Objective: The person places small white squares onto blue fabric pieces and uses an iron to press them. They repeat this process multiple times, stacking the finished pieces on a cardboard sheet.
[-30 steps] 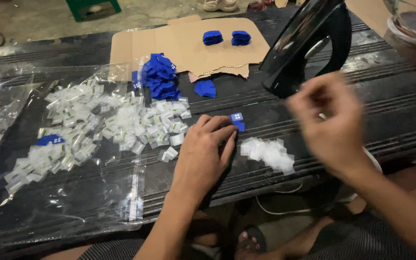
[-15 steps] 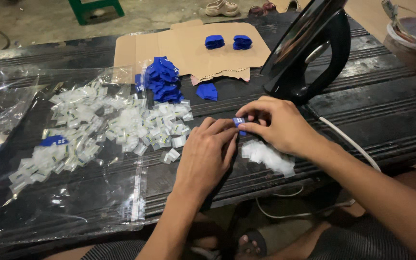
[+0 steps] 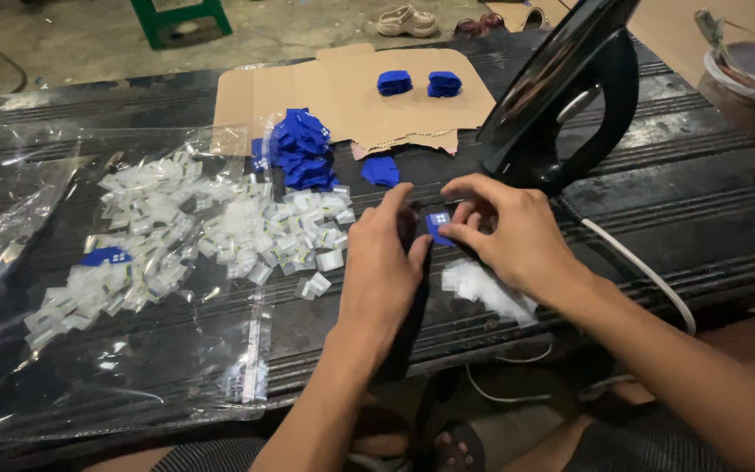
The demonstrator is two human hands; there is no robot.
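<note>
Surface: dark ribbed black tabletop [image 3: 709, 210], seen from above, with a concrete floor beyond its far edge.
Nearest: small heap of clear plastic sleeves [image 3: 487, 287] lies just under the right wrist, within easy reach of the fingers.
Left hand [image 3: 382, 262]: flat on the table, palm down, fingers together and resting beside the small blue square tag [image 3: 438, 226], seemingly to steady it.
Right hand [image 3: 504, 229]: thumb and forefinger pinch the tag's edge, holding it low against the table between both hands.
Left side: clear plastic sheet [image 3: 133, 350] spread under a wide scatter of little clear packets [image 3: 220, 227], which keeps them gathered; one blue piece lies among them.
Middle: loose pile of blue tags [image 3: 301, 150] near the sheet's far corner.
Right: black electric iron [image 3: 565, 96] stands upright on its heel, its white cord [image 3: 640, 267] trailing off the table's near edge.
Far: flattened brown cardboard [image 3: 342, 92] carries two neat blue stacks [image 3: 419, 83], apart from the loose pile.
</note>
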